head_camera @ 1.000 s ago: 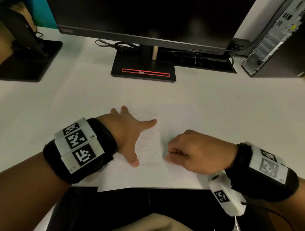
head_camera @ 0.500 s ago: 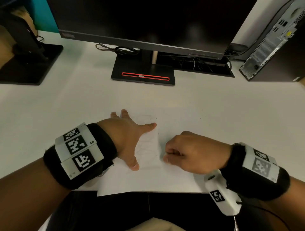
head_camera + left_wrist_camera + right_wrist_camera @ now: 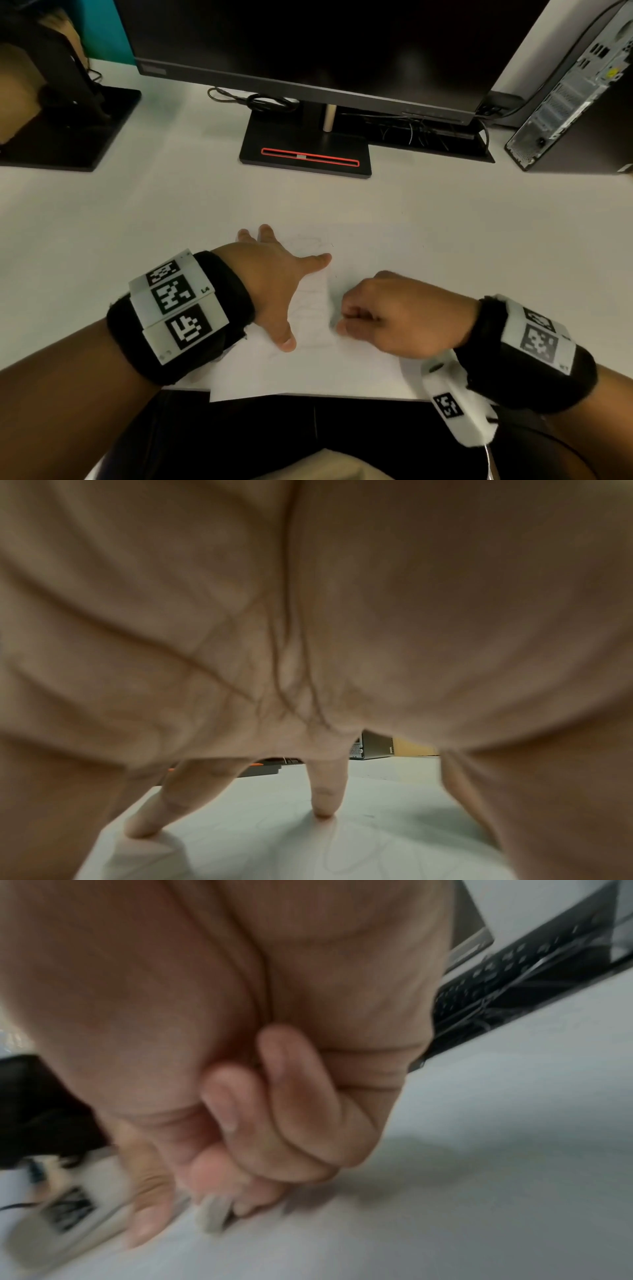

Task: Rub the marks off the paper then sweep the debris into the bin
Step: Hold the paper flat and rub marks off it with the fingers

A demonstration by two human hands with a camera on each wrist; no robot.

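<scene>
A white sheet of paper (image 3: 308, 373) with faint pencil marks lies at the desk's near edge. My left hand (image 3: 274, 284) presses flat on it with fingers spread; in the left wrist view its fingertips (image 3: 323, 802) touch the paper (image 3: 274, 840). My right hand (image 3: 394, 315) is curled into a fist just right of the left thumb. In the right wrist view it pinches a small whitish eraser (image 3: 214, 1214) down against the paper (image 3: 411, 1218). The eraser is hidden under the fist in the head view. No bin is in view.
A monitor on a black base with a red stripe (image 3: 306, 154) stands behind the paper. A computer tower (image 3: 575, 96) is at the back right, another black stand (image 3: 68, 126) at the back left. Cables (image 3: 260, 101) lie behind the monitor base.
The right hand shifts slightly back and forth beside the left thumb on the paper. The left hand stays pressed in place.
</scene>
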